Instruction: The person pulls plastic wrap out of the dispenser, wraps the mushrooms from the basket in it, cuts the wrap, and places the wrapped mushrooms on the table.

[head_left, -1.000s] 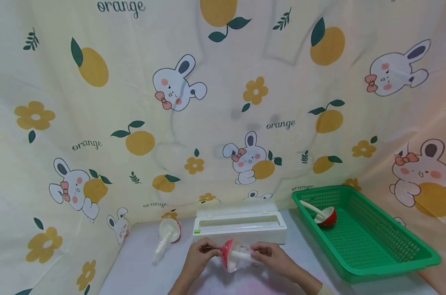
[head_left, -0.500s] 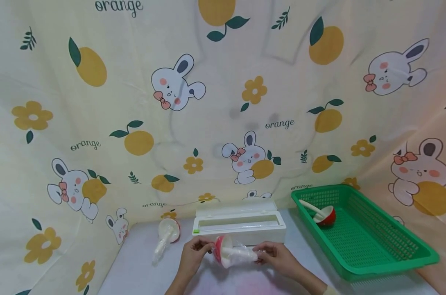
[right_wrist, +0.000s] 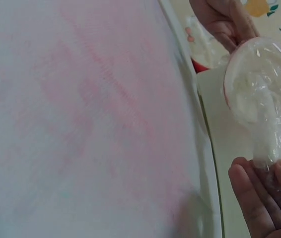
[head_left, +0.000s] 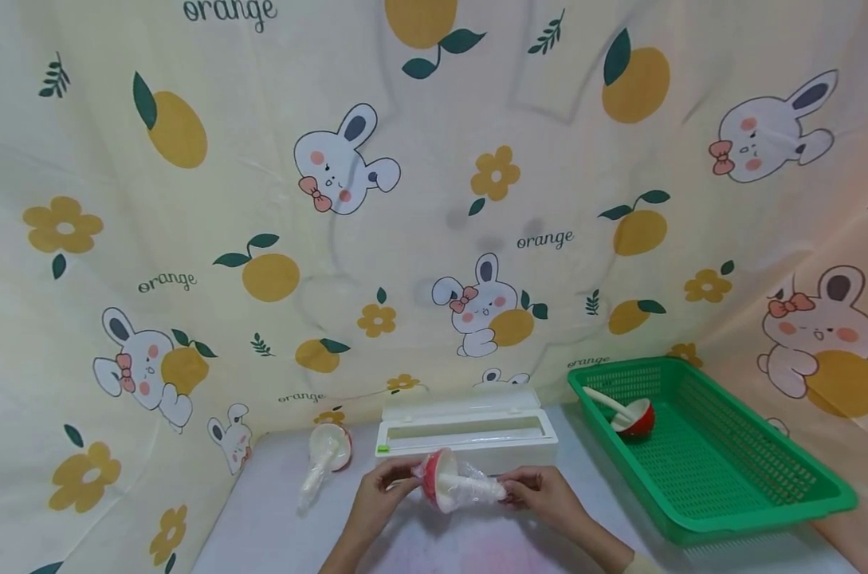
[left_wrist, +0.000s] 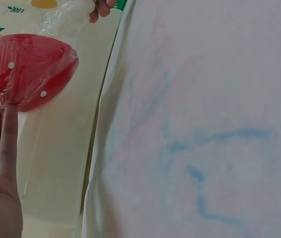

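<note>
Between my two hands, in front of the white box, a ladle (head_left: 444, 485) lies sideways in clear plastic film. Its bowl is red outside with white dots, as the left wrist view shows on the ladle (left_wrist: 41, 72); the inside and the handle are white. My left hand (head_left: 378, 498) pinches the film-covered bowl from behind. At the handle's end, my right hand (head_left: 548, 501) pinches the gathered film; the right wrist view shows its fingers (right_wrist: 252, 196) and thumb around that twisted tail of film (right_wrist: 274, 181).
A white plastic-wrap dispenser (head_left: 469, 459) stands behind my hands, its lid raised. Another film-wrapped ladle (head_left: 329, 448) lies on the table (head_left: 261, 498) at left. The green basket (head_left: 692, 522) on the right holds an unwrapped red-and-white ladle (head_left: 640, 418).
My right hand has slid out to the handle's end, and the film now lies closer along the handle. The ladle shifted left, then slightly back right.
</note>
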Demonstrator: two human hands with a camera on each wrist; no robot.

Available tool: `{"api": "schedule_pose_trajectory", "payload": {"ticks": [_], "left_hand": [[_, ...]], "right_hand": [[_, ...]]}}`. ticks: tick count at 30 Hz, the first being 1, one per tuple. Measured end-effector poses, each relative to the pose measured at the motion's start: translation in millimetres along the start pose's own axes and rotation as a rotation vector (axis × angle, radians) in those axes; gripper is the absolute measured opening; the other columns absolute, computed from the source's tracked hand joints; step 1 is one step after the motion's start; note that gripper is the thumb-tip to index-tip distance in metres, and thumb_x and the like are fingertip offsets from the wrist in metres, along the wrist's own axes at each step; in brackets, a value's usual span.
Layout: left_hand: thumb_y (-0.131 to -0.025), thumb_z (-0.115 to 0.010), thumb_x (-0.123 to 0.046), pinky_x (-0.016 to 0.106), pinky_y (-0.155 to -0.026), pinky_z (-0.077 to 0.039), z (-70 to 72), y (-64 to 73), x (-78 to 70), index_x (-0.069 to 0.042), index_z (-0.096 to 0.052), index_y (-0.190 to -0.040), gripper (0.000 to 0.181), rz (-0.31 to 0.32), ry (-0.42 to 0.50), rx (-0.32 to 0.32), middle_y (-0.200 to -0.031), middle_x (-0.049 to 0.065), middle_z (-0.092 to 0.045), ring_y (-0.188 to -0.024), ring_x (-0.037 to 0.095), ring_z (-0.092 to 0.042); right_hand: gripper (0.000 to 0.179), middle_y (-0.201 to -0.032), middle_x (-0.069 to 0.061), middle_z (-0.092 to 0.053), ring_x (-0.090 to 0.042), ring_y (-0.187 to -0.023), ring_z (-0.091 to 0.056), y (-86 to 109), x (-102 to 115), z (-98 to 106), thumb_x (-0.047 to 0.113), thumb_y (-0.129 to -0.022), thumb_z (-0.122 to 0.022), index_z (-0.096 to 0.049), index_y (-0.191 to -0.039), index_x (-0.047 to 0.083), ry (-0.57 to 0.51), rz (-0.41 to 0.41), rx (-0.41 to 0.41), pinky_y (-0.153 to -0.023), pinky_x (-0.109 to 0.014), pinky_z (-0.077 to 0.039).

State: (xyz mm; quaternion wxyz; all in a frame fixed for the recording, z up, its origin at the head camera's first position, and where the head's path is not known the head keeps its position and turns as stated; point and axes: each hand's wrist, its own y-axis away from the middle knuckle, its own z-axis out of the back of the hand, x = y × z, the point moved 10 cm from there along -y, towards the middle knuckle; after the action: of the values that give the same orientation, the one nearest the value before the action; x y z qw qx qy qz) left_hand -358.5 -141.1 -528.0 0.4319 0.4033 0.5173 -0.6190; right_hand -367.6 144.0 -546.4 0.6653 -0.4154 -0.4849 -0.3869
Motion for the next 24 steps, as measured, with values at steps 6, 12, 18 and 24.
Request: {"api": "schedule_pose_trajectory", "payload": {"ticks": [6,12,18,24], "left_hand": [[-0.094,-0.082,-0.01,0.028,-0.083,-0.062,-0.9,1.3,-0.9,0.0,-0.076,-0.115,0.024,-0.01,0.003,-0.006,-0.111,0.01,-0.077,-0.095,0.012,-0.072],[-0.095,-0.082,-0.014,0.033,-0.073,-0.062,2.9,2.9,4.5,-0.003,-0.077,-0.108,0.018,0.064,-0.048,-0.045,-0.097,0.008,-0.078,-0.079,0.013,-0.07],[-0.098,-0.08,-0.021,0.029,-0.067,-0.058,3.4,3.2,2.6,-0.004,-0.076,-0.106,0.019,0.068,-0.077,-0.064,-0.089,0.004,-0.075,-0.073,0.012,-0.067],[-0.099,-0.079,-0.018,0.03,-0.065,-0.059,1.6,4.2,1.5,-0.004,-0.075,-0.104,0.016,0.035,-0.073,-0.065,-0.088,0.005,-0.074,-0.071,0.011,-0.066]], "right_hand": [[0.025,-0.104,-0.022,-0.078,-0.025,-0.086,-0.078,-0.6,7,-9,0.008,-0.108,-0.064,-0.071,-0.122,-0.012,0.055,0.079,0.078,-0.074,-0.04,-0.066],[0.029,-0.108,-0.016,-0.077,-0.02,-0.082,-0.075,-1.0,9,-16,0.016,-0.101,-0.076,-0.073,-0.125,-0.002,0.128,0.071,0.09,-0.07,-0.03,-0.062],[0.035,-0.116,-0.015,-0.077,-0.01,-0.078,-0.069,-1.8,14,-15,0.013,-0.093,-0.085,-0.077,-0.126,0.004,0.218,0.119,0.028,-0.068,-0.026,-0.059],[0.027,-0.101,-0.007,-0.08,-0.004,-0.067,-0.063,-2.3,12,-15,0.02,-0.092,-0.087,-0.083,-0.114,0.005,0.241,0.069,-0.036,-0.058,-0.022,-0.052]]}}
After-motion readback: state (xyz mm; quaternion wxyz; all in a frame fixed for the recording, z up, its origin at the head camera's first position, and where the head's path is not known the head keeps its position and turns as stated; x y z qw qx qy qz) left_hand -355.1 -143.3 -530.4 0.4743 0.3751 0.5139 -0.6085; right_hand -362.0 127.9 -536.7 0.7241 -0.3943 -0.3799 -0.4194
